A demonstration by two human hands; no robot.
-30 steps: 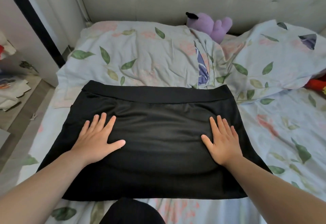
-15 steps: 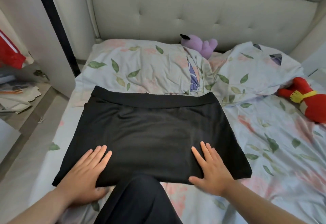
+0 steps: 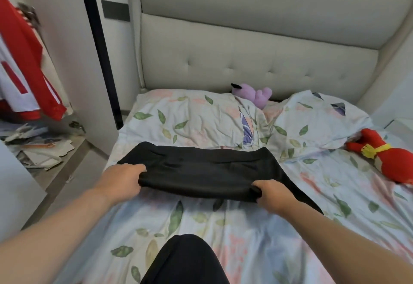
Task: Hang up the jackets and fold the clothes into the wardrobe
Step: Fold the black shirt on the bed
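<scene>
Leaf-print bed (image 3: 245,245) — black skirt (image 3: 201,167), pillows (image 3: 190,116), purple plush (image 3: 254,92), red plush (image 3: 391,163) on top.

No legible text, labels, brands or numbers. Red-and-white garment (image 3: 24,64) hanging at left has red blocks that may be lettering, too cropped to read. Papers (image 3: 42,149) below it: print too blurred.

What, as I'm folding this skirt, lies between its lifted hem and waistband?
Nothing visible. The left hand and right hand grip the black skirt by its near hem, and the cloth up to the waistband is bare.
</scene>
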